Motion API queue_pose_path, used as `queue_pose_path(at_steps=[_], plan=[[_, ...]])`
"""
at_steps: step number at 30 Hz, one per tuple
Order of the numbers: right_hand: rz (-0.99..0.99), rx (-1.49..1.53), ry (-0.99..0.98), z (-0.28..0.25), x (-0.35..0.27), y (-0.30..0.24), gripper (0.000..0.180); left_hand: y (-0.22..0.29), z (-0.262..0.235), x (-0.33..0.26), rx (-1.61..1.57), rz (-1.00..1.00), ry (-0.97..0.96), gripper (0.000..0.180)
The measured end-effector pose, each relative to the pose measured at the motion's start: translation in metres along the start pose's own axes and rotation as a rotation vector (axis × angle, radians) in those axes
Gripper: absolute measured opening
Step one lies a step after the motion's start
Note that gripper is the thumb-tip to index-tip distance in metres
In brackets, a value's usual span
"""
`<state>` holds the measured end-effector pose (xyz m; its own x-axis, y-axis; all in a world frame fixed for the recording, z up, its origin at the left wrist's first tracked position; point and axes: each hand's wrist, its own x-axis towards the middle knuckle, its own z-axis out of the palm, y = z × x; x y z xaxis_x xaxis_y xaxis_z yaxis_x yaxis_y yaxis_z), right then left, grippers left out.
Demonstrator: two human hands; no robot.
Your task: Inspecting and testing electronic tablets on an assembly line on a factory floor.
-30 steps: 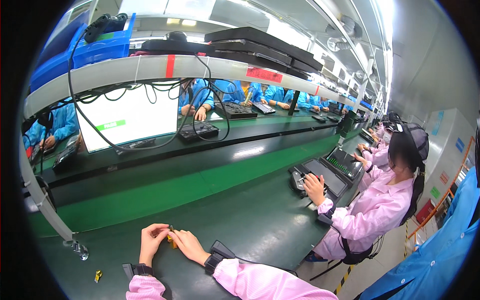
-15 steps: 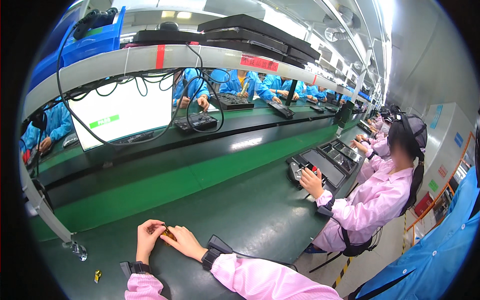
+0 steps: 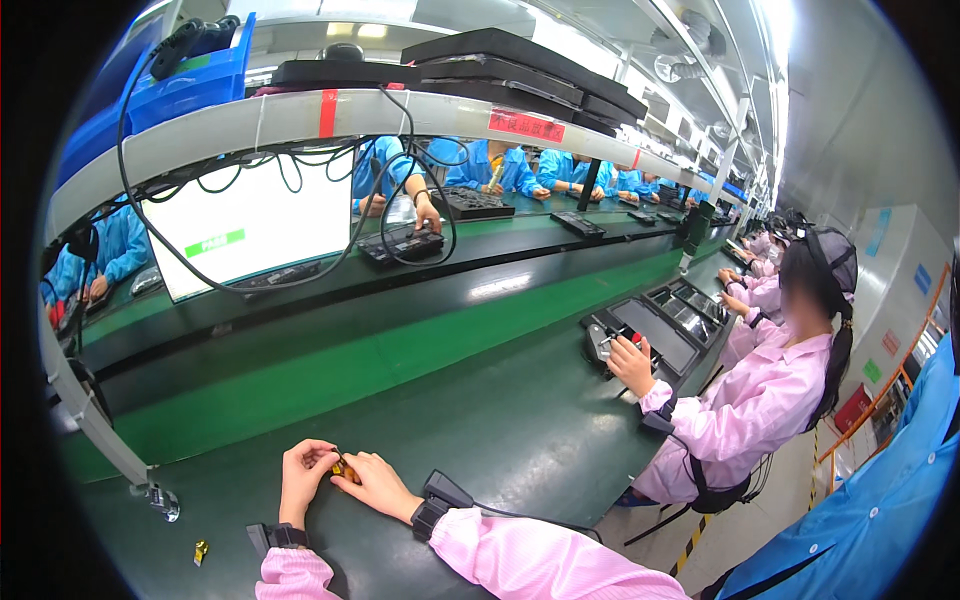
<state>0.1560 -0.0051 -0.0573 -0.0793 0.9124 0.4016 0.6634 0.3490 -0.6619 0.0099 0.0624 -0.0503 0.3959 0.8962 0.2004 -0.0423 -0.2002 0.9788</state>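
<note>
The left hand and right hand meet low over the bench, both with a narrow grip, holding a small gold piece between their fingertips; its finer detail is too small to tell. Another gold clip lies alone on the bench, left of the left hand and well apart from it. Each wrist wears a black band. Off to the right, a co-worker in pink has a hand at a black device.
</note>
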Motion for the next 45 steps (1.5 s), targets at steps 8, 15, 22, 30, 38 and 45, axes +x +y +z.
queue_pose_path(at_steps=[8,15,22,30,38,45], plan=[[-0.069,-0.033,0.023,0.005,-0.001,0.001,0.023,-0.005,-0.003,-0.002,-0.025,0.011,0.013,0.012],[-0.05,0.005,0.02,0.006,0.0,0.006,0.023,0.002,0.0,0.0,-0.002,0.011,-0.008,0.015],[-0.121,0.011,0.098,0.008,0.0,0.005,0.026,-0.004,-0.003,-0.002,0.026,0.015,-0.02,0.015],[-0.107,0.027,0.088,0.006,0.0,0.004,0.025,-0.002,-0.003,0.001,0.062,0.016,-0.043,0.015],[-0.127,0.031,0.09,0.006,0.001,0.002,0.025,-0.002,-0.005,-0.002,0.08,0.008,-0.03,0.015],[-0.028,-0.027,-0.022,-0.003,0.002,-0.002,0.025,-0.006,-0.003,0.001,0.07,0.027,-0.034,0.015]])
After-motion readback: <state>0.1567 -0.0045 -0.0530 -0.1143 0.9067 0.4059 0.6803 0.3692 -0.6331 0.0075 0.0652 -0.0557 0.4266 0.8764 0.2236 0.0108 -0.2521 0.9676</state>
